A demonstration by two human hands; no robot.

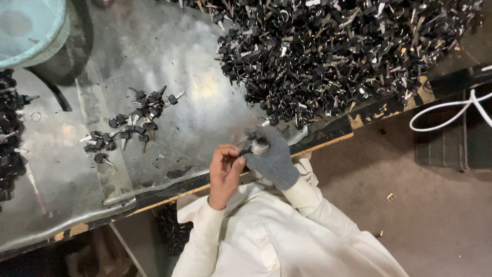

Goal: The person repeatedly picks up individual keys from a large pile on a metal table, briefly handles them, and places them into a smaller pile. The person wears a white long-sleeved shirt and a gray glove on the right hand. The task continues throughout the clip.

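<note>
Two hands meet just over the near edge of the metal-sheeted table [169, 61], close to the body, where small work can be steadied. In this flipped head view the hand drawn on the left is bare and the one on the right wears a grey knit glove; which is the person's own left cannot be told for certain, so they are taken as drawn. The left hand [224, 174] is closed, fingertips pinched on the black head of a key [247, 150]. The right hand [270, 156] is curled around the other end of the same key, gloved presumably against sharp edges. The key thus lies between both hands, touching each. Beyond the right hand, well apart, spreads a large heap of keys [338, 51], a likely supply. Beyond the left hand sits a small group of keys [134, 123], apparently set aside. A teal bowl [31, 31] stands at the far corner.
</note>
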